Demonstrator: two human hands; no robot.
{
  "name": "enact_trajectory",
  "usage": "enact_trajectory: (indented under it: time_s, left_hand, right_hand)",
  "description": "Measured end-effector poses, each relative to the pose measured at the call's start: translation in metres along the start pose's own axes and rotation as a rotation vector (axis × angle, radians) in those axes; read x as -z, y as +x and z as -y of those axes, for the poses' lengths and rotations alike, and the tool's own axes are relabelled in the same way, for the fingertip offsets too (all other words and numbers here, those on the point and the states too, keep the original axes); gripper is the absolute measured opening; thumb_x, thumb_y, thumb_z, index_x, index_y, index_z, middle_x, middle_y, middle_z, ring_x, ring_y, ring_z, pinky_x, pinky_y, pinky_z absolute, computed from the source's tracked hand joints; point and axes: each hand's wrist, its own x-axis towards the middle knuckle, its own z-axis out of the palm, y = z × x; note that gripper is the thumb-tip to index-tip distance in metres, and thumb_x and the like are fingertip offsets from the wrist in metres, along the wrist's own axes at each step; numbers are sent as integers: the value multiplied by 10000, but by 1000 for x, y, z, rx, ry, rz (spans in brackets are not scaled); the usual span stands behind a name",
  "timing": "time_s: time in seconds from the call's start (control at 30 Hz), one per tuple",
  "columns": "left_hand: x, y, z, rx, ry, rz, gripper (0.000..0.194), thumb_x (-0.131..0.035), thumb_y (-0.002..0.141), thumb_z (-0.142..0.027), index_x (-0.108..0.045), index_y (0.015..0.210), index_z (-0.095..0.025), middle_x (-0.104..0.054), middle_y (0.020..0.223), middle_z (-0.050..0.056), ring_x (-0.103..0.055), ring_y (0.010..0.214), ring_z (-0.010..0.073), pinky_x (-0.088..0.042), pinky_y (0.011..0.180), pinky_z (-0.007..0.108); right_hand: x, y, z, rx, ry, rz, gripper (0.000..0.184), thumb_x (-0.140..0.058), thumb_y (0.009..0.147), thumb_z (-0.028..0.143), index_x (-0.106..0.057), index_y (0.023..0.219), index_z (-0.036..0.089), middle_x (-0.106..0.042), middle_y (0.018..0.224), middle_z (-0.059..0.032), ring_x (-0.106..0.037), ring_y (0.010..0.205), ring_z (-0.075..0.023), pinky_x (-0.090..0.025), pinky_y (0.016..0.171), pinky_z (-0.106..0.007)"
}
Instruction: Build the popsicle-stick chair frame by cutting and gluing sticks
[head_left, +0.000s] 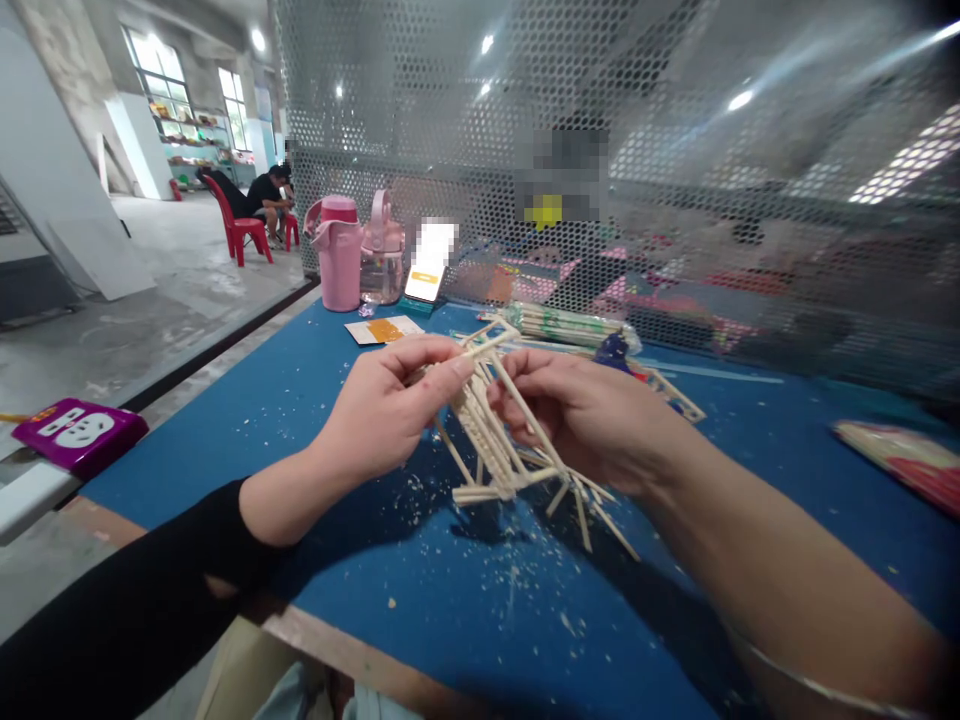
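Above a blue table [225, 440] I hold a small frame built of thin wooden sticks [491, 445]. My left hand [386, 410] is closed round the frame's upper left part, fingers pinched on its sticks. My right hand [577, 415] is closed on the frame's right side, with a long stick running across its fingers. The frame's lower sticks hang free just above the table. Wood crumbs lie scattered on the blue surface under it.
A pink jug [337, 250], a clear bottle with a pink lid [381, 262] and a propped phone [429, 262] stand at the back. A bag of sticks [570, 325] lies behind my hands. A purple power strip [79, 432] sits left; mesh screen [675, 150] behind.
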Motion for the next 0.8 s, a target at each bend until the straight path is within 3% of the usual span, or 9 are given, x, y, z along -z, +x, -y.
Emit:
enact_trajectory:
  time_s: [0.1, 0.2, 0.37, 0.5, 0.63, 0.8]
  left_hand:
    - [2, 4, 5, 30, -33, -66, 169, -602, 808, -318, -652, 751, -167, -535, 641, -11, -434, 528, 79, -364, 448, 185]
    - [4, 6, 9, 32, -43, -117, 170, -617, 800, -336, -669, 766, -177, -587, 713, 12, -475, 561, 87, -379, 446, 182]
    - [9, 6, 11, 19, -45, -101, 172, -628, 793, -336, -677, 758, -175, -603, 733, 13, -471, 555, 79, -385, 443, 179]
    - [15, 7, 14, 31, -52, -88, 177, -641, 791, -349, -687, 786, -179, -615, 781, 22, -478, 580, 79, -394, 448, 166]
    - [20, 9, 18, 14, -63, -123, 188, -670, 773, -373, -688, 765, -186, -621, 831, 17, -477, 595, 75, -387, 446, 158]
    - [18, 6, 18, 36, -77, -212, 177, -661, 786, -366, -682, 824, -194, -596, 799, 6, -464, 598, 77, -384, 467, 164]
  right_hand:
    - [11, 11, -1, 70, 11, -169, 100, -496, 686, 93, -519, 677, 190, -582, 637, 6, -518, 529, -77, -441, 549, -235]
    - [27, 9, -2, 124, -183, -242, 70, -526, 703, 123, -536, 692, 191, -612, 696, -12, -570, 617, -104, -475, 650, -278]
    - [46, -14, -14, 104, -701, -151, 52, -504, 747, 235, -547, 737, 207, -611, 675, -17, -572, 610, -138, -476, 600, -299]
    - [57, -14, -25, 105, -1185, -200, 110, -482, 754, 207, -588, 723, 206, -652, 681, -35, -579, 622, -161, -445, 599, -302]
    - [71, 8, -25, 93, -1306, -254, 164, -508, 734, 146, -664, 713, 188, -701, 797, -84, -615, 764, -209, -430, 705, -330]
    - [72, 38, -28, 74, -1389, -157, 198, -533, 786, 243, -706, 720, 173, -712, 749, -71, -618, 693, -185, -409, 614, -284]
